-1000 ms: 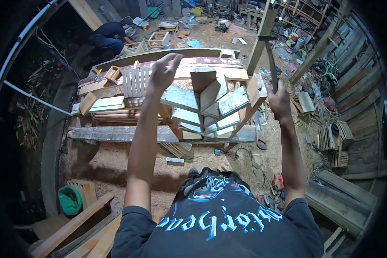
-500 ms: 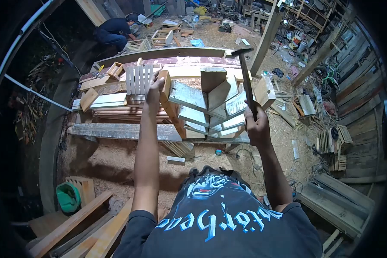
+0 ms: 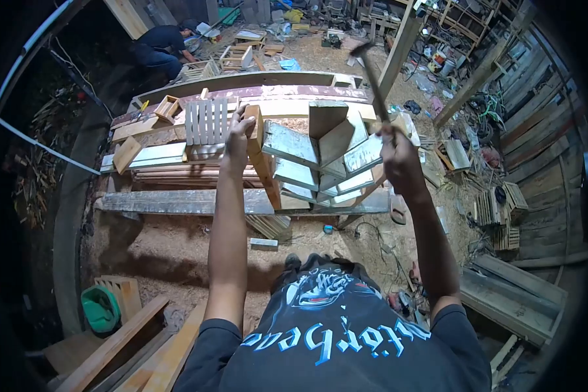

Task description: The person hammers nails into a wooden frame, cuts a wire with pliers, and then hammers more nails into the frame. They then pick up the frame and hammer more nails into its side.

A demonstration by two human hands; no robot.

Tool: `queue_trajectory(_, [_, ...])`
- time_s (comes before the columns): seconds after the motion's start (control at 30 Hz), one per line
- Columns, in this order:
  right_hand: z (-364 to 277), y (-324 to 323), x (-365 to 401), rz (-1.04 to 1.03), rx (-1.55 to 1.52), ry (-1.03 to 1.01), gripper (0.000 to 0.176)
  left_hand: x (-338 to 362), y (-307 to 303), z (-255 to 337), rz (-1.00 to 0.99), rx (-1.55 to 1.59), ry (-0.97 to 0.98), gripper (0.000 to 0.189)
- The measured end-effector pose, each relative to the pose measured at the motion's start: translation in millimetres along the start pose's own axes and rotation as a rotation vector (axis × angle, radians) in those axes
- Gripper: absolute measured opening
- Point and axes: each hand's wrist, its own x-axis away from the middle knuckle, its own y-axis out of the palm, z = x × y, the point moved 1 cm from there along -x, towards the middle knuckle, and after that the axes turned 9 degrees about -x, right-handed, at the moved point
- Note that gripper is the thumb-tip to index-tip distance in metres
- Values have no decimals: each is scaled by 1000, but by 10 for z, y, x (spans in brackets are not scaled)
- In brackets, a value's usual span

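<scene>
My right hand (image 3: pixel 402 160) is closed around the handle of a hammer (image 3: pixel 374 81), its head raised above the right side of the wooden piece. My left hand (image 3: pixel 239 134) grips the upper end of an upright wooden board (image 3: pixel 262 160) at the left of that piece. Between my hands, several pale, weathered slats (image 3: pixel 291 142) are set at angles in tiers and meet along a middle line. A taller board (image 3: pixel 326 119) stands at the back of them. The lower parts of the wooden piece rest on the workbench (image 3: pixel 176 201).
A slatted crate (image 3: pixel 206 121) and a small wooden box (image 3: pixel 168 108) lie on the bench to the left. A co-worker (image 3: pixel 163 49) crouches at the far left. Wooden posts (image 3: pixel 398 55) rise at the right. Below left are a green bucket (image 3: pixel 101 308) and planks (image 3: pixel 114 343).
My right hand has turned and shifted slightly right, tipping the hammer. My left hand stays on the upright board. The view has shifted slightly.
</scene>
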Motion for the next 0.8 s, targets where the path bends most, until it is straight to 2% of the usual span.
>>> queue_trajectory(0.03, [83, 57, -80, 108, -74, -68, 39, -4, 9, -9, 1, -6, 5, 62])
queue_trajectory(0.07, [168, 115, -67, 113, -73, -66, 39, -17, -6, -26, -4, -6, 4, 62])
queue_trajectory(0.13, [339, 229, -12, -75, 217, -126, 43, -50, -40, -80, 16, 3, 14, 58])
queue_trajectory(0.17, [498, 283, -24, -259, 272, 40, 45, -30, 6, -20, 16, 8, 20, 58])
queue_trajectory(0.2, [407, 268, 27, -256, 270, 46, 45, 46, 75, 67, 36, -18, 33, 56])
queue_trajectory(0.27, [119, 197, 34, -263, 103, 106, 46, 71, 69, 124, 70, -40, 60, 55])
queue_trajectory(0.33, [27, 197, 119, -228, 75, 46, 44, 49, 23, 1, -21, 163, 76, 56])
queue_trajectory(0.4, [-42, 219, 226, -232, -360, 197, 39, 26, -7, -96, -67, 266, 87, 58])
queue_trajectory(0.47, [-30, 323, 319, -207, -404, 122, 39, 36, -28, -180, -60, 156, 155, 69])
queue_trajectory(0.5, [-11, 391, 352, -230, -522, 194, 37, 68, -41, -207, -144, 173, 191, 90])
queue_trajectory(0.53, [-11, 433, 358, -253, -639, 262, 35, 95, -47, -238, -146, 174, 192, 90])
queue_trajectory(0.6, [-208, 396, 341, -257, -548, 225, 32, 189, -34, -263, -152, -216, 392, 106])
queue_trajectory(0.63, [-349, 408, 346, -159, -586, 121, 31, 221, -79, -246, -8, -510, 372, 117])
queue_trajectory(0.7, [-407, 442, 277, 32, -576, -110, 27, 234, -33, -134, -44, -534, 333, 112])
queue_trajectory(0.73, [-298, 489, 247, 32, -576, -114, 27, 223, -8, -97, -80, -558, 295, 108])
queue_trajectory(0.8, [-26, 545, 214, -28, -43, -252, 34, 147, -39, -284, -56, -485, 311, 102])
